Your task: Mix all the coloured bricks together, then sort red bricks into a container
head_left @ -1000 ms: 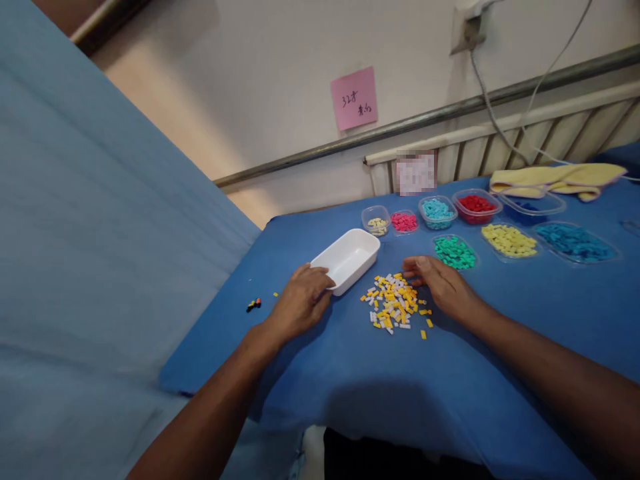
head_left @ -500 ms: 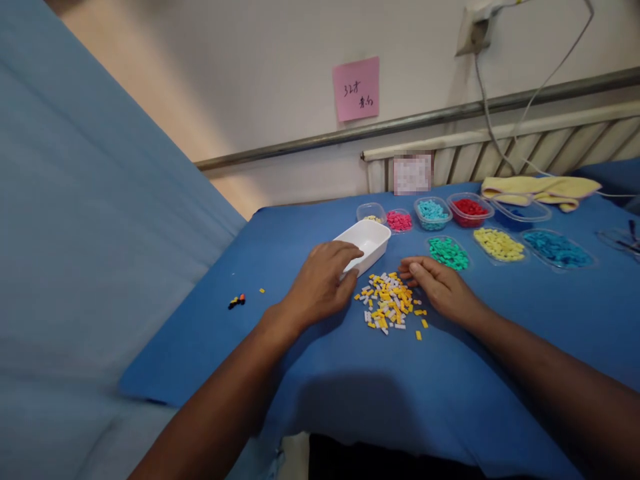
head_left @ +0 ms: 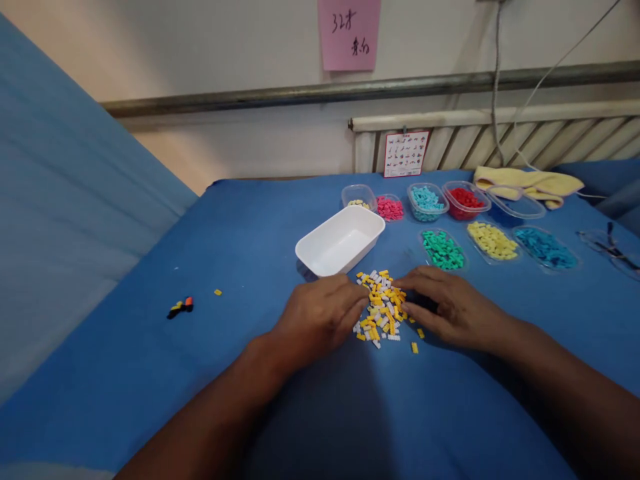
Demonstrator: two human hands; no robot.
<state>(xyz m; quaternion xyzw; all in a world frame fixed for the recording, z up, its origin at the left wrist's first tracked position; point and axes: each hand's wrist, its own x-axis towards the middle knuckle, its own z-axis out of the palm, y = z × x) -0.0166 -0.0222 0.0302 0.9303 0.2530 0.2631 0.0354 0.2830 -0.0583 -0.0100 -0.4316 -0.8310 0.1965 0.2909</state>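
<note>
I've got the left hand (head_left: 325,313) curled in at one side of a loose heap of yellow and white bricks (head_left: 383,310), though honestly can't tell if it's pinching any. My right hand (head_left: 455,307) sits at the other side, thumb and fingers slightly parted. The tiny blocky, plasticky heap lies on matte blue cloth (head_left: 250,267), just in front of a smooth white round-cornered tray (head_left: 330,243). There's a see-through red-brick tub (head_left: 464,215) further back.
</note>
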